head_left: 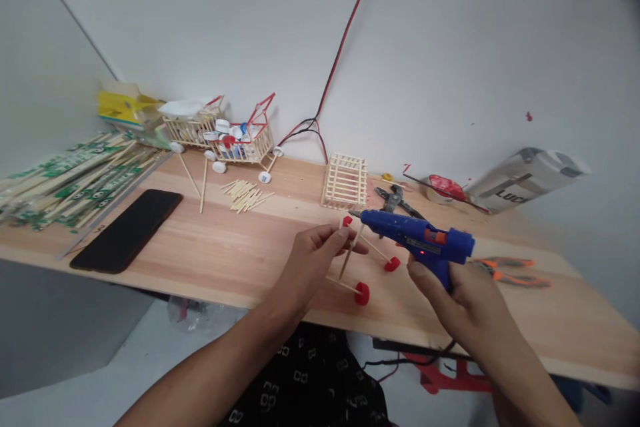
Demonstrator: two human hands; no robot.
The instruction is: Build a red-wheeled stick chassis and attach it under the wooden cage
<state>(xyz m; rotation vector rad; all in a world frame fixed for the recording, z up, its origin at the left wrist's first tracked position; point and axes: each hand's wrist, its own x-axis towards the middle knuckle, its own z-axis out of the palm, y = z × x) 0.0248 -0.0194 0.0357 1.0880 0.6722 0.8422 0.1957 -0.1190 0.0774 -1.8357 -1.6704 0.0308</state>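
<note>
My right hand (463,293) is wrapped round the handle of a blue hot glue gun (407,233), whose small red light is lit. The gun's nozzle points left, close above a wooden stick frame (352,253). My left hand (320,247) pinches this frame near its far left end. Red bottle caps sit as wheels on the stick ends: one cap (391,264) at the back right, another cap (362,293) at the front, and a cap (347,221) beside my left fingertips. My left fingers hide part of the frame.
Behind the frame stands a slatted stick crate (345,180). Pliers (395,200), orange-handled pliers (517,271) and a paper roll (530,180) lie right. Leftward are cut sticks (245,195), a phone (127,230), packed chopsticks (75,177) and a stick cart (257,147) holding caps.
</note>
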